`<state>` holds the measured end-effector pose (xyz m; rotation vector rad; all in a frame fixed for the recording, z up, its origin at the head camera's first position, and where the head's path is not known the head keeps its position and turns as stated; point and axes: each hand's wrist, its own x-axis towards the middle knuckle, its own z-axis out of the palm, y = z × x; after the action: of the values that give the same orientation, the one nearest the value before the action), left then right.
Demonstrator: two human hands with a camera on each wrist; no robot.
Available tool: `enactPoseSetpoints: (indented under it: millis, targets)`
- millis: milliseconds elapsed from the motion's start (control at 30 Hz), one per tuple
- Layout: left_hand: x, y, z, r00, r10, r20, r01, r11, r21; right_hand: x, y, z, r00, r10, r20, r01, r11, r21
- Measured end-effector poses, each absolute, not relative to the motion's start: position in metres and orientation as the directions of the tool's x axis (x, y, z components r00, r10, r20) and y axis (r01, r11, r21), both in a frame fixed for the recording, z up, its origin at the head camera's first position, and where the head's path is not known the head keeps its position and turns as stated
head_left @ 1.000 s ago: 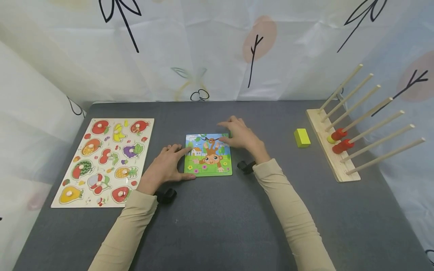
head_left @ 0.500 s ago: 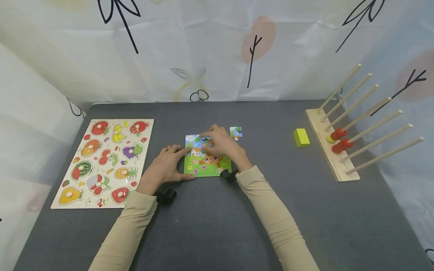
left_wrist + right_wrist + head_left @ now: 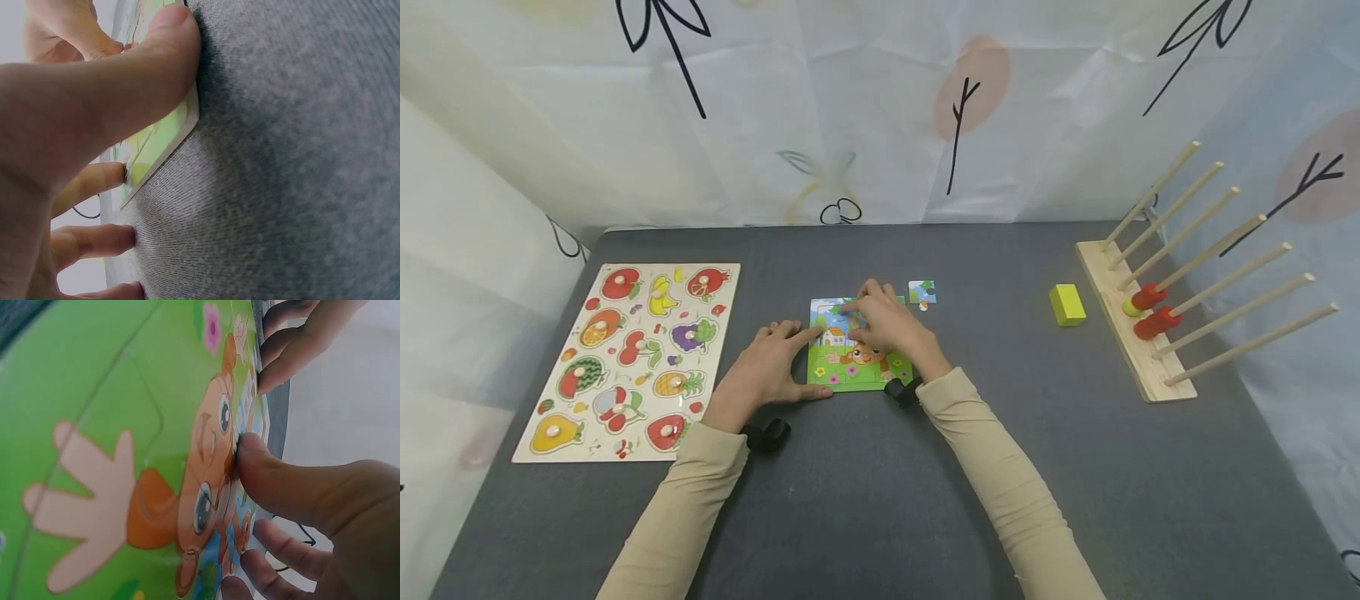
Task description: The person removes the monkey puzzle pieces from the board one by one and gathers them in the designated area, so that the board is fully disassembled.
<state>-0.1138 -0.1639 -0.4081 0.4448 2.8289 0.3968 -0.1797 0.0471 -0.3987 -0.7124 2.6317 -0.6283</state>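
A small square jigsaw puzzle [image 3: 842,379] with a monkey and a house lies flat on the grey table. My left hand [image 3: 765,367] rests at its left side, thumb along the lower-left edge and forefinger on the border. Over its upper middle, my right hand [image 3: 891,323] touches the picture with thumb and fingertips, set apart. In the right wrist view the thumb [image 3: 269,472] presses on the surface near the monkey's head. Whether a piece is caught between those fingers cannot be seen. One loose puzzle piece [image 3: 921,292], blue and green, lies beyond the puzzle's upper-right corner.
At the left lies a white fruit peg board [image 3: 651,392]. A yellow block [image 3: 1067,305] sits to the right. Farther right stands a wooden rack with tall pegs [image 3: 1138,325], red beads [image 3: 1156,324] on two of them. A printed cloth hangs behind the table.
My right hand has come from the puzzle's upper-right corner leftward onto its upper middle. The loose piece now shows on the table where that hand was. My left hand stays put.
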Motion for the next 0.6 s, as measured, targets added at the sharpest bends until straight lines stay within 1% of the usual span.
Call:
enactPoseSetpoints:
  millis: [133,367,600]
  targets:
    - [-0.1140,-0.1637,-0.4094,-0.922,0.332,-0.198,0.266,0.916,0.299,-0.1784,0.0462,-0.3972,-0.821,-0.531,-0.209,-0.382,0.783,-0.490]
    - [-0.1137,-0.1637,-0.4086,-0.923,0.333,-0.194,0.268,0.916,0.299,-0.1769,0.0434,-0.3947,-0.836,-0.513,-0.196,-0.397,0.811,-0.431]
    - [-0.1137,-0.1639,-0.4084,-0.921,0.339,-0.191,0.275,0.914,0.296,-0.1756,0.0408,-0.3918,-0.843,-0.501,-0.197,-0.395,0.823,-0.408]
